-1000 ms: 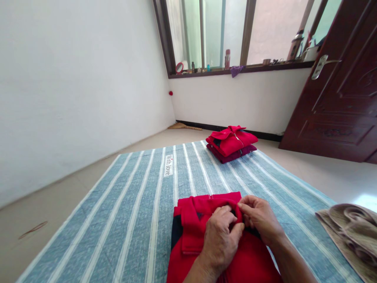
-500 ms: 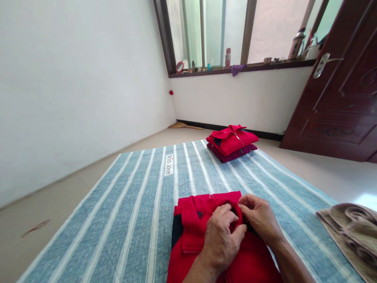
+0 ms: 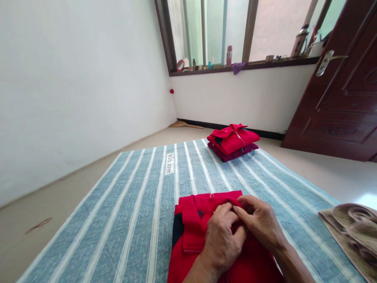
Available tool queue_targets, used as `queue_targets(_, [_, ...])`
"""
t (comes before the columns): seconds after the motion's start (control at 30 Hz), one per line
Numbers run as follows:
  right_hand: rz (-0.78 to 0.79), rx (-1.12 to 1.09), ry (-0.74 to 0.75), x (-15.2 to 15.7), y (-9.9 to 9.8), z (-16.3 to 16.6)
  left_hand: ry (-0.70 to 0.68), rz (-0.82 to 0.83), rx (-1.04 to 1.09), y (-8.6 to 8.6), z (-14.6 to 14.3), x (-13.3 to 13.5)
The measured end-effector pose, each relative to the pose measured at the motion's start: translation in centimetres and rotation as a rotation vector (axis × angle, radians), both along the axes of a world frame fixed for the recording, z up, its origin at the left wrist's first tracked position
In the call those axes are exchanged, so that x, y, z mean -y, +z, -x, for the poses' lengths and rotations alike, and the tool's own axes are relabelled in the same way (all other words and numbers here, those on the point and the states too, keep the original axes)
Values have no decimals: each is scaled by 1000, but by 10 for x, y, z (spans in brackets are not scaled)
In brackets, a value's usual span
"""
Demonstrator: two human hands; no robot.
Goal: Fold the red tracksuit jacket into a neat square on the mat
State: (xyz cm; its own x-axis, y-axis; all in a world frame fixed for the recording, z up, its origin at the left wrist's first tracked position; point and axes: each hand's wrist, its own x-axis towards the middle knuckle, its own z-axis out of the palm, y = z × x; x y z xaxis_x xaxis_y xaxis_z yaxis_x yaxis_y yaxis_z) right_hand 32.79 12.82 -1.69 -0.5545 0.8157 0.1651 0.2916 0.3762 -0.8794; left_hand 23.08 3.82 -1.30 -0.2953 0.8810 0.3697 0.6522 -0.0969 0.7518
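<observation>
A red zip jacket (image 3: 188,259) with dark panels at its shoulder lies folded in front of me, its collar towards the far side. On the collar rests my left hand (image 3: 224,236), fingers curled down into the cloth near the neck opening. My right hand (image 3: 259,220) pinches the collar's right side, its thumb and fingertips close to the left fingers. Part of the collar and the zip is hidden beneath both hands. At the far end sits another folded red jacket (image 3: 234,137) on top of a folded maroon garment (image 3: 231,154).
Blue and white striped cloth (image 3: 132,212) covers the surface. A brown folded textile (image 3: 353,232) lies at the right edge. Beyond are a windowsill with bottles and a mirror (image 3: 180,65), a dark red door (image 3: 332,110) and a broom (image 3: 185,124) on the floor.
My right hand has shifted slightly left along the collar, and its thumb now lies nearer my left fingers. The left hand stays nearly in place on the jacket.
</observation>
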Motion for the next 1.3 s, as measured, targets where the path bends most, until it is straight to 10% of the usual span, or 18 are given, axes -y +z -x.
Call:
queue_targets(0.67, [-208, 64, -74, 3, -13, 3, -95, 78, 430, 1, 16, -1])
queue_targets(1.03, [-315, 101, -141, 2, -24, 9, 25, 377, -536, 43, 70, -12])
queue_targets(1.3, [-266, 136, -150, 2, -22, 10, -142, 563, -586, 39, 83, -33])
